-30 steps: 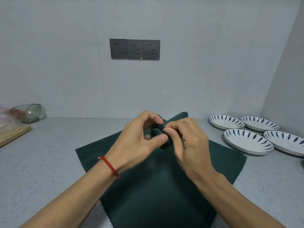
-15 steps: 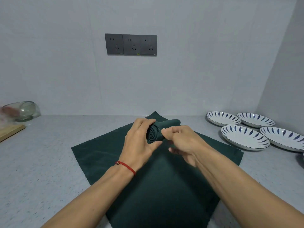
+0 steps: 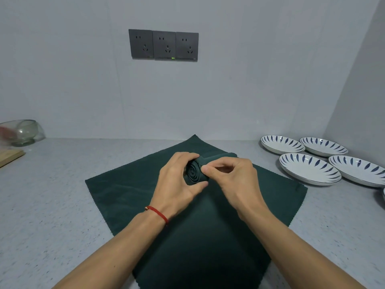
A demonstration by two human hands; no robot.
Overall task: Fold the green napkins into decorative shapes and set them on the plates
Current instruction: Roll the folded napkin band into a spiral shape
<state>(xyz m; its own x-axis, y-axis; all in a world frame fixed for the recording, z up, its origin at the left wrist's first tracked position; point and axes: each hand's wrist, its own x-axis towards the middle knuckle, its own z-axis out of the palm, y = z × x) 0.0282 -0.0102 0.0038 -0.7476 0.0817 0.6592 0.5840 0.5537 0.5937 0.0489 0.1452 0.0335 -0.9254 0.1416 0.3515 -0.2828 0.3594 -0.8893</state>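
Head view of a grey counter [image 3: 52,205] meeting a wall corner. A rolled green napkin [image 3: 194,172], its spiral end facing the camera, is held above a flat green napkin [image 3: 129,192] spread diagonally at the counter's middle, one corner pointing at the back wall. The left hand [image 3: 177,184] curls around the roll, thumb beneath and fingers over the top. The right hand [image 3: 233,180] pinches the roll's outer layer between thumb and forefinger at the spiral's right edge; a loose tail of cloth runs off behind it.

Step in hand, as judged: shaping a rose-like roll, near its finish. The next move probably calls for tucking or securing the loose tail so the spiral does not unwind, then carrying it to a plate.

Four patterned plates [image 3: 308,167] lie at the counter's back right corner, all bare; a fifth object at the right edge is cut off and cannot be identified. At the back left, a glass bowl [image 3: 25,132] and a wooden board [image 3: 10,156] are partly cropped; the red item beside the bowl is blurred. The tail's end is hidden by the right hand.
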